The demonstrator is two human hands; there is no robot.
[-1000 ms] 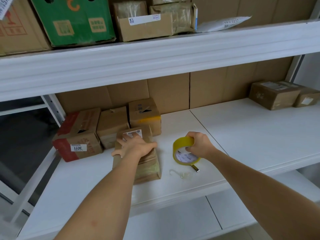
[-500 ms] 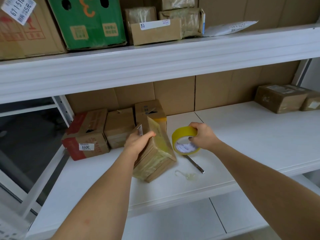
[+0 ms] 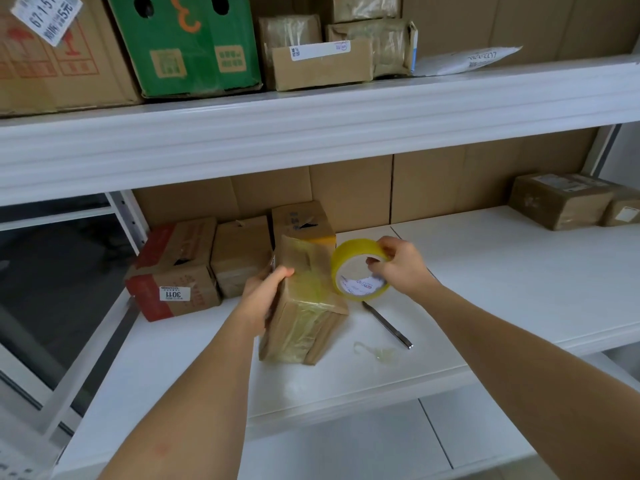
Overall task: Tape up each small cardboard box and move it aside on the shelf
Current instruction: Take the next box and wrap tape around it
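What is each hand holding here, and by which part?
The left hand grips the taped cardboard box by its upper left edge, tilting it up. The right hand pinches the yellow tape roll at its upper rim.

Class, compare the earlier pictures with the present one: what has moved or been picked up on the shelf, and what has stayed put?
The left hand has tipped the small cardboard box from lying flat up onto its end and grips it. The right hand has lifted the tape roll off the shelf beside the box. The knife, tape scrap and back boxes stayed.
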